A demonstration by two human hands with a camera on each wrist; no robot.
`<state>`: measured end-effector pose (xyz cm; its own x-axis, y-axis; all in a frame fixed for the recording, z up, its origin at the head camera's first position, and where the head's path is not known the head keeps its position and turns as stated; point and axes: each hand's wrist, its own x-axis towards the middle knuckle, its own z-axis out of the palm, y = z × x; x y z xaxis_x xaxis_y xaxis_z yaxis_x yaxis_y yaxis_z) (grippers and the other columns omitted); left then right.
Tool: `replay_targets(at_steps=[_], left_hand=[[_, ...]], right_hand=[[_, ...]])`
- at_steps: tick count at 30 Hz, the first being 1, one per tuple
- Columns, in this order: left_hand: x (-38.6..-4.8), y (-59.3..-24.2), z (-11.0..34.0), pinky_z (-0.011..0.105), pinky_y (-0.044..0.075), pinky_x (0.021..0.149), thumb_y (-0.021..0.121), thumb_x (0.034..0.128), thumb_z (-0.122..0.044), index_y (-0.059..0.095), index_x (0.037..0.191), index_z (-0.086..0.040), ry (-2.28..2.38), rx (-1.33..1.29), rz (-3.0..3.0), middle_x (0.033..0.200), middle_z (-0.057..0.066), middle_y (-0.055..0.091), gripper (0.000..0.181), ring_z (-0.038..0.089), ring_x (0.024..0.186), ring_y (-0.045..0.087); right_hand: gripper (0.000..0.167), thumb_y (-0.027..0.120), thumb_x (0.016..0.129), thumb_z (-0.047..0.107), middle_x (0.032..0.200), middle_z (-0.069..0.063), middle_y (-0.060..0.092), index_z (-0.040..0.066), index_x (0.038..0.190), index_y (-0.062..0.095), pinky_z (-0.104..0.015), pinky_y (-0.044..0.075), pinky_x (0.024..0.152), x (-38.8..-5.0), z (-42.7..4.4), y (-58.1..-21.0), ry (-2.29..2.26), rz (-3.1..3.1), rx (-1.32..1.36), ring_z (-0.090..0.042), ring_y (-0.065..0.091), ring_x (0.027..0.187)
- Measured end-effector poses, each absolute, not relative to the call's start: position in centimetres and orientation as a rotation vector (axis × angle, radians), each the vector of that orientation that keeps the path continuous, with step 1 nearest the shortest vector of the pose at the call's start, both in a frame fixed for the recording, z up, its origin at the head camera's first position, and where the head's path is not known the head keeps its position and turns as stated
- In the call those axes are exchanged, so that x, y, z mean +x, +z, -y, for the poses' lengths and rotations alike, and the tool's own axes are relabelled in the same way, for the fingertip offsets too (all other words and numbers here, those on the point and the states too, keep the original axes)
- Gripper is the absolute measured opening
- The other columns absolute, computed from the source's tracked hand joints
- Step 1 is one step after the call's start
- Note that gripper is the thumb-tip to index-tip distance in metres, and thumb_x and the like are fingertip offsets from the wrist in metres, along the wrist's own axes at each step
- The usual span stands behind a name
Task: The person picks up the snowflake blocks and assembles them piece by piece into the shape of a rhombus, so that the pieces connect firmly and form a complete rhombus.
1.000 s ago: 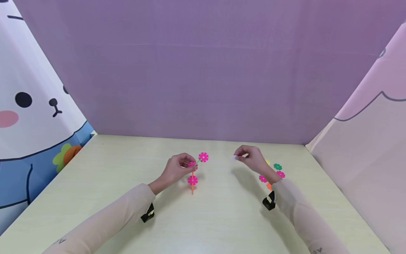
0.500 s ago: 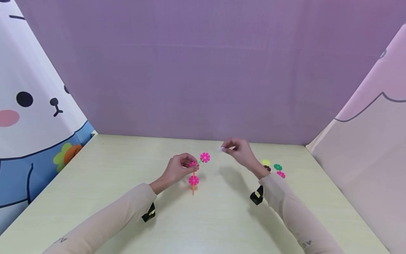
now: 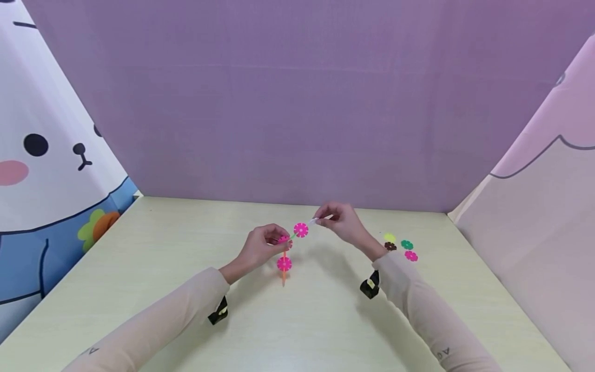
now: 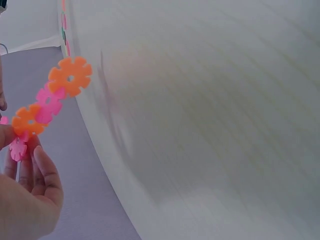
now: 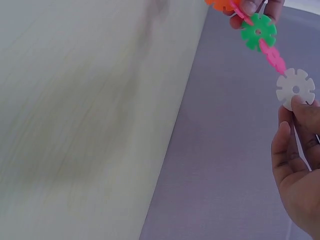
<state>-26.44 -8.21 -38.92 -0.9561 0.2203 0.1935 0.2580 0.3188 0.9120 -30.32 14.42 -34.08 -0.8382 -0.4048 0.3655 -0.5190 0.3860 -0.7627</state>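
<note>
My left hand (image 3: 260,245) pinches a chain of slotted plastic discs near its middle, above the table. In the left wrist view, orange discs (image 4: 57,82) alternate with pink discs (image 4: 44,111) at the hanging end. Toward the other end, the right wrist view shows a green disc (image 5: 250,34) joined to a pink disc (image 5: 275,60). My right hand (image 3: 343,223) grips a white slotted disc (image 5: 285,94) between thumb and fingers. The white disc's edge meets that end pink disc; whether their slots interlock I cannot tell. Fingers partly hide the middle of the chain.
Several loose discs lie on the table right of my right hand: a yellow one (image 3: 389,237), a dark brown one (image 3: 390,247), a green one (image 3: 407,244) and a pink one (image 3: 411,256). A purple panel (image 3: 297,113) stands behind the table (image 3: 307,325).
My right hand has moved left with the white disc, bringing it to the chain's end pink disc. My left hand and the chain have hardly moved.
</note>
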Motion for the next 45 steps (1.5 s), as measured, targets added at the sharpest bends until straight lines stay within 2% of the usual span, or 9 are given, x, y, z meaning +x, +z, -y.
replay_targets(at_steps=[10, 18, 22, 26, 30, 37, 45], left_hand=[[-26.5, -39.0, 8.1, 0.023, 0.050, 0.063, 0.074, 0.0759, -0.016, 0.066, 0.093, -0.008, -1.769, -0.463, 2.522, 0.084, 0.007, 0.068, 0.020, 0.013, 0.073, 0.061], [-26.4, -39.0, 8.1, 0.024, 0.051, 0.062, 0.074, 0.0764, -0.016, 0.067, 0.092, -0.012, -1.775, -0.461, 2.528, 0.080, 0.003, 0.068, 0.017, 0.013, 0.071, 0.063], [-26.3, -39.0, 8.2, 0.024, 0.051, 0.061, 0.072, 0.0776, -0.015, 0.067, 0.094, -0.012, -1.759, -0.495, 2.518, 0.080, 0.004, 0.069, 0.018, 0.017, 0.072, 0.063], [-26.3, -39.0, 8.4, 0.026, 0.051, 0.062, 0.070, 0.0794, -0.015, 0.067, 0.102, -0.014, -1.769, -0.544, 2.501, 0.084, 0.006, 0.070, 0.023, 0.017, 0.073, 0.064], [-26.4, -39.2, 8.5, 0.027, 0.051, 0.061, 0.069, 0.0810, -0.018, 0.064, 0.112, -0.017, -1.806, -0.578, 2.481, 0.087, 0.010, 0.070, 0.031, 0.019, 0.073, 0.063], [-25.4, -37.8, 8.2, 0.022, 0.047, 0.057, 0.067, 0.0827, -0.012, 0.062, 0.115, -0.009, -1.825, -0.576, 2.445, 0.086, 0.018, 0.068, 0.033, 0.024, 0.071, 0.060], [-24.1, -36.4, 7.5, 0.019, 0.042, 0.050, 0.068, 0.0812, -0.011, 0.066, 0.107, -0.005, -1.743, -0.516, 2.428, 0.076, 0.019, 0.063, 0.026, 0.023, 0.063, 0.054]], right_hand=[[0.006, 0.061, 0.081, -0.008, 0.088, -0.025, 0.063, -0.011, 0.086, 0.061, -0.019, 0.048, 0.057, -28.7, -13.7, -32.4, 1.470, 2.503, 0.892, -0.032, 0.063, 0.081], [0.006, 0.062, 0.081, -0.004, 0.087, -0.019, 0.065, -0.004, 0.087, 0.064, -0.019, 0.048, 0.055, -30.1, -14.2, -34.0, 1.507, 2.497, 0.881, -0.034, 0.062, 0.079], [0.006, 0.063, 0.082, -0.002, 0.086, -0.015, 0.066, 0.000, 0.087, 0.064, -0.022, 0.049, 0.056, -30.3, -14.3, -34.2, 1.487, 2.500, 0.876, -0.030, 0.062, 0.078], [0.006, 0.064, 0.081, -0.002, 0.085, -0.014, 0.066, 0.001, 0.086, 0.064, -0.028, 0.052, 0.059, -30.2, -14.2, -34.0, 1.446, 2.498, 0.881, -0.020, 0.062, 0.077], [0.006, 0.065, 0.081, 0.000, 0.086, -0.013, 0.066, 0.001, 0.087, 0.065, -0.025, 0.052, 0.062, -30.1, -14.1, -33.9, 1.434, 2.497, 0.889, -0.019, 0.063, 0.078], [0.009, 0.064, 0.082, 0.000, 0.088, -0.017, 0.066, -0.003, 0.090, 0.064, -0.020, 0.050, 0.062, -30.0, -14.1, -34.0, 1.449, 2.513, 0.881, -0.026, 0.063, 0.081], [0.009, 0.061, 0.081, -0.007, 0.088, -0.022, 0.064, -0.009, 0.090, 0.062, -0.018, 0.050, 0.064, -27.8, -13.5, -32.3, 1.443, 2.507, 0.927, -0.031, 0.062, 0.080]])
